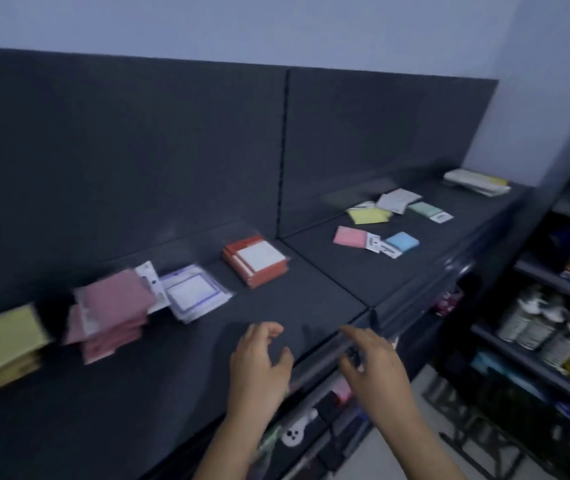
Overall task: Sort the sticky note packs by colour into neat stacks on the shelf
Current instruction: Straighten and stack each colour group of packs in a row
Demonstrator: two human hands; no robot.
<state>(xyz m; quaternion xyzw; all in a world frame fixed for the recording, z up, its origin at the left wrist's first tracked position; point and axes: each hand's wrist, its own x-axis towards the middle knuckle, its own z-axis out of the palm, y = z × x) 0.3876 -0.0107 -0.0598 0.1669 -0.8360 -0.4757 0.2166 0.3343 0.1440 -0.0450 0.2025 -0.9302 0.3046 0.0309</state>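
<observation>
On the dark shelf stand stacks of sticky note packs: yellow at far left, pink, a white pack with a purple edge, and red-orange. Farther right lie loose packs: pink, blue, yellow, white and green. My left hand hovers over the shelf's front part with fingers loosely curled, holding nothing. My right hand reaches above the shelf's front edge, fingers relaxed and empty.
A pile of pale and yellow paper goods sits at the shelf's far right end. A side rack on the right holds bottles and packets. Hanging items show below the shelf's front edge.
</observation>
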